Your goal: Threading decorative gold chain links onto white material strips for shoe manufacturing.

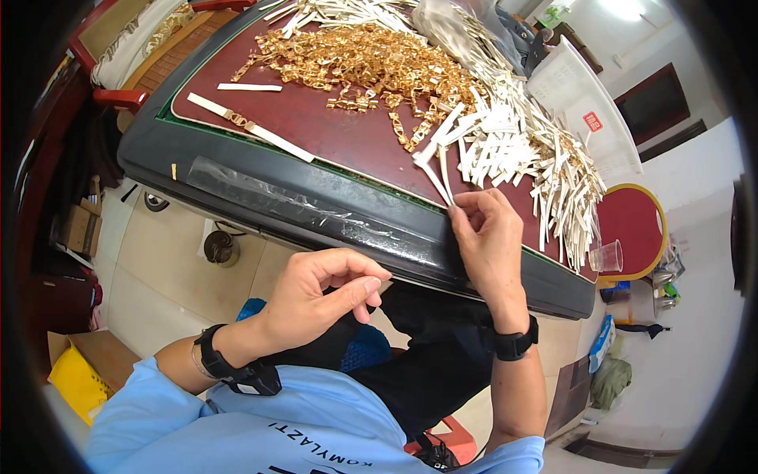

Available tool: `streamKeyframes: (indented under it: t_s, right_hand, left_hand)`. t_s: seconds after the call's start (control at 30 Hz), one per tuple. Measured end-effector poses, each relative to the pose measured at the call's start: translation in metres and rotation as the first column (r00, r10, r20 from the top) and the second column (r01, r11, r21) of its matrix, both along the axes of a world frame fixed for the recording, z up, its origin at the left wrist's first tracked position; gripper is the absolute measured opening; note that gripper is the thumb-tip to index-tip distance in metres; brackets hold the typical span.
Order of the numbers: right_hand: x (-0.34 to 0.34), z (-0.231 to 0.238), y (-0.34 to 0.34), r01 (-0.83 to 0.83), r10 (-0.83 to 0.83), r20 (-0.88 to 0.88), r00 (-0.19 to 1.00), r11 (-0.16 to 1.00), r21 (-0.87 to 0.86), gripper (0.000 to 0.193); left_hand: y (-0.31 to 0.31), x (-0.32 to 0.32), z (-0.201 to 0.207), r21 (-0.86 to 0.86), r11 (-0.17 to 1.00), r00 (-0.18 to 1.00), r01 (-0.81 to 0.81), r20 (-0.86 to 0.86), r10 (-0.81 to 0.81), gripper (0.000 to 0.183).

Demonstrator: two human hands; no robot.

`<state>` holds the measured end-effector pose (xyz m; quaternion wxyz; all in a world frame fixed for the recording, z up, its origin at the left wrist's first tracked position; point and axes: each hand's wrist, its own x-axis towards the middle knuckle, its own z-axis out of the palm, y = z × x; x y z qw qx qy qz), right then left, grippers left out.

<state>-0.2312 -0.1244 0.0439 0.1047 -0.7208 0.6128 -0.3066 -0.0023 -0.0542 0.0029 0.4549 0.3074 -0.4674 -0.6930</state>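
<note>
My right hand [491,237] rests at the table's dark front rim and pinches thin white strips [440,170] that rise from its fingertips toward the pile. My left hand [320,296] hovers below the table edge over my lap, fingers curled with thumb and forefinger close together; nothing visible sits between them. A heap of small gold metal pieces [363,63] covers the middle of the dark red tabletop [316,118]. A big pile of white and gold strips [537,150] lies to the right of it.
A long strip with a gold piece in its middle [249,126] lies alone at the left of the tabletop. A clear film [276,197] sticks to the table rim. A white tray [580,99], a red stool [632,225] and a clear cup [606,257] stand at right.
</note>
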Motion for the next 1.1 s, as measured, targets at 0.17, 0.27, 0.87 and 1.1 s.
streamKeyframes:
  t_s: [0.17, 0.27, 0.87, 1.1]
  right_hand:
    - [-0.006, -0.002, 0.008, 0.020, -0.017, 0.148, 0.989, 1.000, -0.019, 0.007]
    - [-0.012, -0.005, 0.017, 0.022, -0.106, 0.415, 0.904, 0.979, 0.203, 0.009]
    - [0.006, 0.007, 0.069, -0.309, -0.033, 0.776, 0.630, 0.906, 0.289, 0.007]
    - [0.006, 0.001, 0.068, -0.336, 0.031, 0.796, 0.605, 0.916, 0.220, 0.007]
  left_hand:
    - [-0.003, 0.000, -0.004, 0.027, 0.999, 0.999, 0.020, -0.045, -0.018, 0.017]
    - [-0.007, -0.006, 0.000, 0.060, 0.997, 0.995, 0.045, -0.092, -0.040, 0.018]
    - [-0.027, -0.033, 0.002, 0.077, 0.995, 0.975, -0.058, -0.209, 0.073, 0.016]
    - [-0.022, -0.033, 0.001, 0.135, 0.984, 0.956, -0.116, -0.255, 0.147, 0.027]
